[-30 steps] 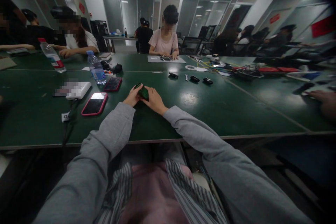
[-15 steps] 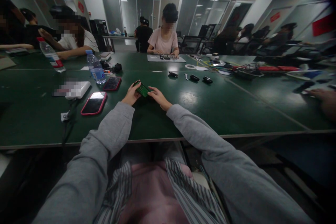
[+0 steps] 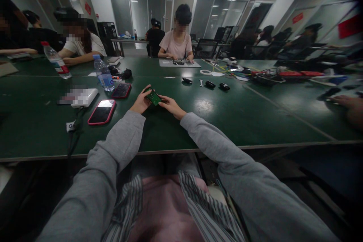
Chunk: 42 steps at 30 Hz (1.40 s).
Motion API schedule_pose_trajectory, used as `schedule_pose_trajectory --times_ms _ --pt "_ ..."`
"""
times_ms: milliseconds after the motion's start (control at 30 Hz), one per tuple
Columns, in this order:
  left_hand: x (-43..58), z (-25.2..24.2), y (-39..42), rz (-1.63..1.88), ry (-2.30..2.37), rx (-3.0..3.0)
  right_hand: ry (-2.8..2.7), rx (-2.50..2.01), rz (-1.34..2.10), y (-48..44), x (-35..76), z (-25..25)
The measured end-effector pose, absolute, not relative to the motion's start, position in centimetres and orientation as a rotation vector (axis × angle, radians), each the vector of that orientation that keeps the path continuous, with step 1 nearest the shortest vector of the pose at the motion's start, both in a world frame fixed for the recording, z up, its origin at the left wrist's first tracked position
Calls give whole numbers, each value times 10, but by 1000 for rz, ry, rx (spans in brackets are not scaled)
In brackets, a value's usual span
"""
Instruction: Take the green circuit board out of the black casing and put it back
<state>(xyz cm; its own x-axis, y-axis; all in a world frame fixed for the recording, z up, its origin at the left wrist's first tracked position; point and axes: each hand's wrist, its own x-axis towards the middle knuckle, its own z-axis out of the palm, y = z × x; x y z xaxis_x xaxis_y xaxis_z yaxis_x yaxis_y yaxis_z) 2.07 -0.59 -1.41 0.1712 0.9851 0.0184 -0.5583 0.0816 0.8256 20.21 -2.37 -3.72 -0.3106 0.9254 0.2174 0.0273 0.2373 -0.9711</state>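
One red-capped bottle (image 3: 58, 62), then a blue-capped bottle (image 3: 103, 75), stand left of the left hand (image 3: 141, 102), contents too dim to tell. Its fingers grasp the far-left end of a green circuit board (image 3: 153, 97), whose long axis slants nearer toward the right hand (image 3: 171, 107), fingers gripping that end; neither hand is closer.

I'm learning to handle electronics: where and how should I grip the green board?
The green board is probably best pinched by its opposite ends, from left and right: its flat face shows between the left hand and the right hand, which hold it there.
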Motion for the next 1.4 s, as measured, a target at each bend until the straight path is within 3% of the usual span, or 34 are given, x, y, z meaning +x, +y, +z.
schedule_pose_trajectory --times_ms 1400 --pt "22 -18 1 1326 655 908 -1452 -913 1387 -22 207 -38"
